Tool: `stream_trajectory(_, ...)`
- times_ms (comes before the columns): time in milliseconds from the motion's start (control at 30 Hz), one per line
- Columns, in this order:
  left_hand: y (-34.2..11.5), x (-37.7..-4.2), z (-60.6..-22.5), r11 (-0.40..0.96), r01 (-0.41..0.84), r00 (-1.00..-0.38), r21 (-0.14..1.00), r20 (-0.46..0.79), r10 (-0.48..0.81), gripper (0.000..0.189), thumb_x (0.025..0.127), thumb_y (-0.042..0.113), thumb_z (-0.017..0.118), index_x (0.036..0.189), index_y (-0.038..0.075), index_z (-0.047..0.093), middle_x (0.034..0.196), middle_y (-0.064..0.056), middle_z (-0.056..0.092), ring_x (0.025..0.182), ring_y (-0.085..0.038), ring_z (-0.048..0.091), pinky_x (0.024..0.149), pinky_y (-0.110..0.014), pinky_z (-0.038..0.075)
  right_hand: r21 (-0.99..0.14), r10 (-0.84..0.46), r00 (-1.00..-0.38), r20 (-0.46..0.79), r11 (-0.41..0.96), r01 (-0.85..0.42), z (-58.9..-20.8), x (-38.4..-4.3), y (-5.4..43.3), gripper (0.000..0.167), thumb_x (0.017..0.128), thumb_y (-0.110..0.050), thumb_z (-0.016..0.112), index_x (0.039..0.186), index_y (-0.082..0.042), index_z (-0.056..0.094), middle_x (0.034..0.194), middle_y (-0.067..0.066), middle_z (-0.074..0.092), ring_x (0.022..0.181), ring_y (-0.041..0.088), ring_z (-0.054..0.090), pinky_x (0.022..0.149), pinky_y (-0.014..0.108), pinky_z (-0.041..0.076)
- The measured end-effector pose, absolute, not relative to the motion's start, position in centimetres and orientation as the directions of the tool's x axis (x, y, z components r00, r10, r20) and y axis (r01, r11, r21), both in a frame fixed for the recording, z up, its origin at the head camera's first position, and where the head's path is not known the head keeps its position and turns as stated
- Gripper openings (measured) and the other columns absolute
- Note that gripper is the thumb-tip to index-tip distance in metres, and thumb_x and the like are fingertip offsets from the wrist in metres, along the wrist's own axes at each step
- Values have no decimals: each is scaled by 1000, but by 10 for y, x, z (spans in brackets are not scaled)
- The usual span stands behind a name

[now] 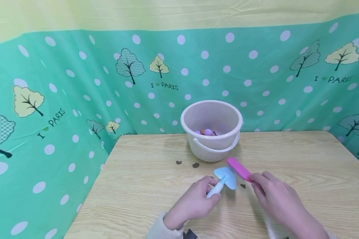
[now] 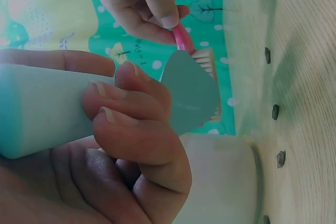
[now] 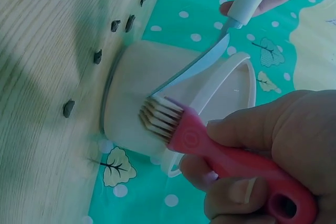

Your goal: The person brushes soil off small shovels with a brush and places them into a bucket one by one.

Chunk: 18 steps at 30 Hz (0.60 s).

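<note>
My left hand grips the pale handle of a small hand trowel, its light blue blade held above the table. In my right hand is a pink brush, pinched by the handle, its pale bristles right at the blade's edge in the right wrist view. Several small dark flakes lie scattered on the wooden table around and below the tools. Just behind them stands a white bucket with its handle hanging down in front.
Inside the bucket are a light purple ball and some brownish pieces. A green and yellow curtain with trees and dots hangs behind and left of the wooden table. The bucket stands near the table's back edge.
</note>
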State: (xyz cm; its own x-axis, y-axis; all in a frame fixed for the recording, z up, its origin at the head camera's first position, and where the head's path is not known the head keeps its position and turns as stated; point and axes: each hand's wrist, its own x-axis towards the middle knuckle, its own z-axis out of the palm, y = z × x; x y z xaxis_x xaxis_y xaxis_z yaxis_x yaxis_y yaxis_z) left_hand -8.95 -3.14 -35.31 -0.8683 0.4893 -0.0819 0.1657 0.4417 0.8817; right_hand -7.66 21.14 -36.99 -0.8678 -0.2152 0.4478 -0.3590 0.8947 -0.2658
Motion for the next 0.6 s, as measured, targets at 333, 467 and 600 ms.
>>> stream_trajectory(333, -31, -89, -354, 450, 217, -872, 866, -35, 488, 33, 84, 17, 61, 115, 5, 55, 70, 10, 56, 57, -4, 48, 53, -22, 41, -307, -141, -894, 424, 907, -289, -367, -80, 218, 24, 81, -7, 68, 105, -7, 67, 78, 0, 53, 52, 8, 37, 42, 24, 30)
stream_trajectory(467, -31, -89, -354, 434, 242, -874, 868, 1, 486, 28, 87, 20, 60, 111, 6, 56, 64, 11, 54, 54, -3, 47, 53, -21, 40, -326, -110, -906, 409, 910, -257, -366, -81, 220, 24, 80, -6, 67, 104, -1, 66, 77, 2, 53, 55, 11, 40, 43, 25, 31)
stream_trajectory(600, -30, -89, -354, 404, 251, -874, 880, 27, 485, 25, 94, 25, 55, 109, 6, 57, 63, 11, 53, 51, -3, 46, 50, -21, 40, -322, -95, -903, 420, 915, -245, -366, -82, 222, 21, 79, -6, 69, 99, 0, 67, 75, 3, 54, 53, 11, 40, 42, 26, 31)
